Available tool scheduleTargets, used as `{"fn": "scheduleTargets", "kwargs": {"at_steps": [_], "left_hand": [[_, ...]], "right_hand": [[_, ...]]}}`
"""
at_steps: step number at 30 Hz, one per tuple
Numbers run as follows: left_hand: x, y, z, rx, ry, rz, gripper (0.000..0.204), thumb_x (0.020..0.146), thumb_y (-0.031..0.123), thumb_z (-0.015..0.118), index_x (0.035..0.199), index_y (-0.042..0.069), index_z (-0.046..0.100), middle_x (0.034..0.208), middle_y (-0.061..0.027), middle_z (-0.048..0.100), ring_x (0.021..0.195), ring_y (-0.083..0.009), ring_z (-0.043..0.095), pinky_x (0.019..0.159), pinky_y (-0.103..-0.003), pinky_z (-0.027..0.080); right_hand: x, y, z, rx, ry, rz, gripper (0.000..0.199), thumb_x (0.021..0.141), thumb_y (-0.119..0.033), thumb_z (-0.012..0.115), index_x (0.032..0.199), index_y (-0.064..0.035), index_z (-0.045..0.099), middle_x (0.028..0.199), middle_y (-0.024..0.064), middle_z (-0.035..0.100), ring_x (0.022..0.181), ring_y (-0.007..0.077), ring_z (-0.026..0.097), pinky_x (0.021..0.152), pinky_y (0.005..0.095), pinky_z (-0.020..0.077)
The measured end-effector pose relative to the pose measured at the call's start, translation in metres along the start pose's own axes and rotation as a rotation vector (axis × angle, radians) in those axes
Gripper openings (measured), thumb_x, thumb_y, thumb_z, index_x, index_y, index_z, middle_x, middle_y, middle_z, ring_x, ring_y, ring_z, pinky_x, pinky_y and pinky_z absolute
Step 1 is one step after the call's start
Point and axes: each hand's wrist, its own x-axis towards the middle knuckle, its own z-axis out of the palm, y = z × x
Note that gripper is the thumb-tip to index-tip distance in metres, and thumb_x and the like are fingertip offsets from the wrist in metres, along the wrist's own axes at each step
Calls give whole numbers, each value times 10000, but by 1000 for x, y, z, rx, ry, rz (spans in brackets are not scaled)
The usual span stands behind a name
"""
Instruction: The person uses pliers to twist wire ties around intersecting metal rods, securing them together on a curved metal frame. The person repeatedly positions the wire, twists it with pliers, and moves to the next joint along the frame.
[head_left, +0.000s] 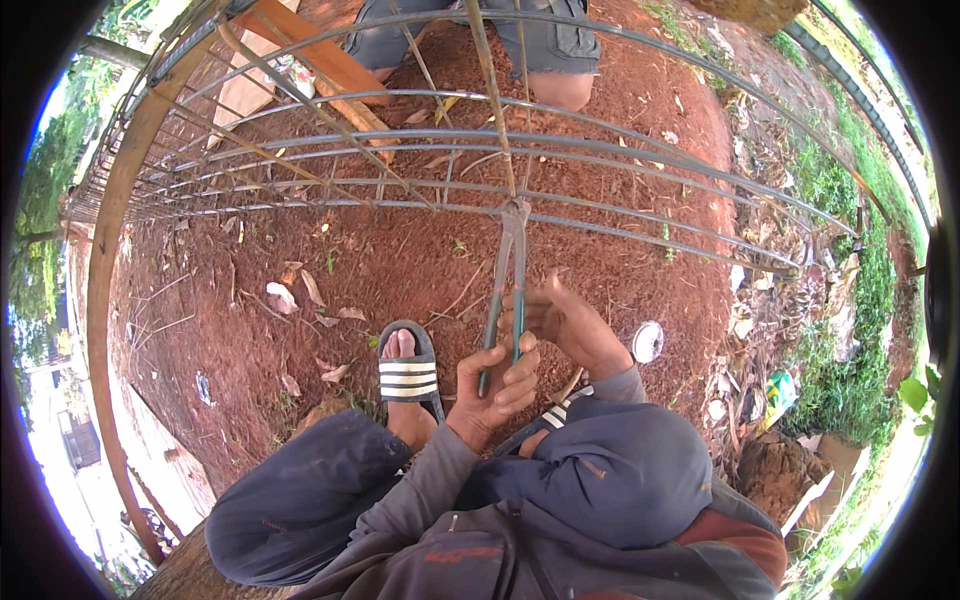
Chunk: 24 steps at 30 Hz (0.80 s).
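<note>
A pair of long-handled pincers [519, 262] with worn green grips stands in front of me, jaws up against a crossing of the steel rebar cage [620, 212]. My left hand [492, 392] is closed around the lower ends of the handles. Just right of the handles is my right hand [575, 325], its thumb raised and its fingers loosely apart. Those fingertips reach beside the right handle; whether they touch it is hard to see. At the jaws, a thin upright bar [496, 110] meets the long bars, and any tie wire there is too small to make out.
Another person's knees [560, 90] are beyond the cage. A wooden post [105, 260] supports the cage at left, with an orange-brown board [310, 50] near the top. On the red soil lie dry leaves and a white round lid [648, 341]. My sandalled foot [405, 375] is below the cage.
</note>
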Motion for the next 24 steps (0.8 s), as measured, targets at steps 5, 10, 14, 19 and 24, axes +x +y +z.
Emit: {"fn": "scheduleTargets", "kwargs": {"at_steps": [5, 10, 14, 19, 24], "left_hand": [[19, -23, -9, -325, -240, 10, 290, 1035, 281, 504, 1098, -1, 520, 683, -52, 521, 417, -124, 537, 387, -279, 508], [37, -43, -19, -602, -476, -53, 312, 1040, 286, 511, 1014, -15, 590, 672, -71, 587, 410, -133, 585, 373, -299, 545], [15, -27, -46, -362, -337, -99, 443, 1020, 411, 534, 1062, -23, 615, 682, -86, 604, 423, -178, 600, 368, -296, 527], [-26, 26, -18, 305, 302, -171, 533, 966, 512, 549, 1150, 13, 599, 957, -173, 661, 928, -315, 682, 796, -462, 578], [-29, 53, 17, 1216, 583, -122, 638, 910, 192, 640, 1406, -94, 359, 1254, -250, 579, 1153, -419, 595, 1016, -494, 448]], "right_hand": [[-21, 60, -23, 250, -328, -74, 597, 1031, -499, 459, 1330, 9, 547, 1278, 168, 618, 1165, 295, 602, 1076, 446, 422], [38, 64, 37, 824, -469, -248, 472, 1023, -486, 493, 1206, -58, 576, 1152, 112, 588, 1078, 251, 596, 1015, 495, 475], [90, 69, 26, 1236, -933, -231, 391, 1024, -503, 483, 954, -125, 557, 755, 15, 534, 677, 161, 580, 762, 455, 577], [76, 47, 18, 577, -392, -93, 402, 1040, -449, 484, 779, -143, 465, 586, -56, 449, 465, 105, 481, 530, 339, 526], [80, 40, 38, 236, 195, -127, 285, 984, -251, 648, 820, -38, 552, 619, 9, 502, 514, 135, 512, 516, 317, 464]]}}
